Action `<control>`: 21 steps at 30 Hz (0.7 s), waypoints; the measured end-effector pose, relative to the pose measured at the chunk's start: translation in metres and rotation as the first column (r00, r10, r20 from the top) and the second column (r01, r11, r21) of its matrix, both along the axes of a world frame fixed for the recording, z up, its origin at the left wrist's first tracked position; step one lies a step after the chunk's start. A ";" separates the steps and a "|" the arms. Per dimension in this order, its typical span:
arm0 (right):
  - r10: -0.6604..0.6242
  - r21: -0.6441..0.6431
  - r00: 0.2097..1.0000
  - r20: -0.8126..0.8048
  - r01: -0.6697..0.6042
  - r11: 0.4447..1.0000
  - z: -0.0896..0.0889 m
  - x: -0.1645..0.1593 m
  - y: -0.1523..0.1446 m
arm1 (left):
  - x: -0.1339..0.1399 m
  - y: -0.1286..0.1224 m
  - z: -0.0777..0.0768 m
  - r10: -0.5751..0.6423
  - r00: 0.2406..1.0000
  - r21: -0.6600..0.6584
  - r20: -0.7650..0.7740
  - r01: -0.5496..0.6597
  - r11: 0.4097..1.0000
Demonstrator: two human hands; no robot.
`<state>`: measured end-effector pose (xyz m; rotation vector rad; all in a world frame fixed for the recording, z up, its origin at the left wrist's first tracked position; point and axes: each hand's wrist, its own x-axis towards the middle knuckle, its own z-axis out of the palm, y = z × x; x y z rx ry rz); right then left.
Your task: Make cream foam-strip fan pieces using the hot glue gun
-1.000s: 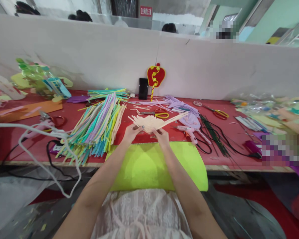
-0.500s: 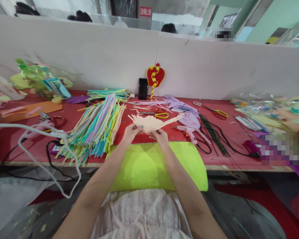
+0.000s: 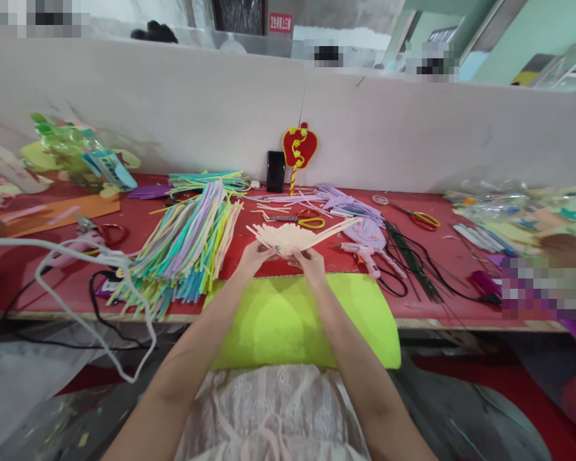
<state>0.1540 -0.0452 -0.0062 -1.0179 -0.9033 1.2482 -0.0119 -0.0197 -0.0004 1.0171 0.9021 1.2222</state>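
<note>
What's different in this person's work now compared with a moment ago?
Very little: the cream fan-shaped piece has shifted slightly, its long right-hand strips reaching farther right than half a second ago. At the right edge, a co-worker's arm or hand shows farther in. The left hand and right hand keep their hold; the bundle of coloured strips and red ornament stayed put.

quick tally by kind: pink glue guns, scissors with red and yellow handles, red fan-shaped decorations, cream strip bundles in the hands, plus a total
pink glue guns: 2
red-and-yellow-handled scissors: 2
red fan-shaped decoration: 1
cream strip bundle in both hands: 1
Total: 6
</note>
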 end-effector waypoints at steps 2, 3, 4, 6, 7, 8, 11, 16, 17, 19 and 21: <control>0.008 0.002 1.000 0.000 -0.008 1.000 -0.001 0.000 0.000 | 0.000 -0.001 0.001 0.000 1.000 -0.004 -0.026 0.000 1.000; 0.016 0.005 1.000 0.005 -0.016 1.000 -0.002 0.000 0.001 | 0.000 -0.001 0.001 0.000 0.999 -0.009 -0.040 -0.001 1.000; 0.024 0.006 1.000 0.011 -0.024 1.000 -0.003 0.000 0.001 | 0.000 -0.001 0.001 -0.001 0.999 -0.014 -0.054 0.000 1.000; 0.034 0.005 0.999 0.022 -0.034 0.999 -0.005 0.000 0.002 | 0.000 -0.002 0.001 -0.005 0.997 -0.021 -0.074 0.003 1.000; 0.034 0.004 0.999 0.025 -0.034 0.999 -0.006 0.000 0.003 | 0.000 -0.002 0.000 -0.007 0.997 -0.023 -0.081 0.006 1.000; 0.032 0.003 0.999 0.026 -0.032 0.999 -0.007 0.000 0.003 | 0.000 -0.002 0.000 -0.008 0.996 -0.024 -0.086 0.006 1.000; 0.034 0.007 0.999 0.027 -0.034 0.999 -0.008 0.000 0.003 | -0.001 -0.002 0.000 0.001 0.994 -0.019 -0.106 -0.003 1.000; 0.034 0.024 0.999 0.030 -0.035 0.999 -0.003 0.000 0.001 | -0.002 -0.003 0.002 0.020 0.990 0.002 -0.143 -0.020 1.000; 0.020 0.025 0.999 0.028 -0.021 0.999 -0.002 0.000 0.000 | -0.002 -0.003 0.002 0.023 0.988 0.002 -0.151 -0.023 1.000; -0.007 0.030 1.000 0.022 0.006 1.000 0.001 0.000 -0.001 | -0.002 -0.002 0.001 0.034 0.986 0.002 -0.160 -0.034 0.999; -0.021 0.043 0.999 0.024 0.020 0.999 0.002 0.000 -0.002 | -0.001 -0.001 0.000 0.040 0.988 -0.008 -0.151 -0.042 0.999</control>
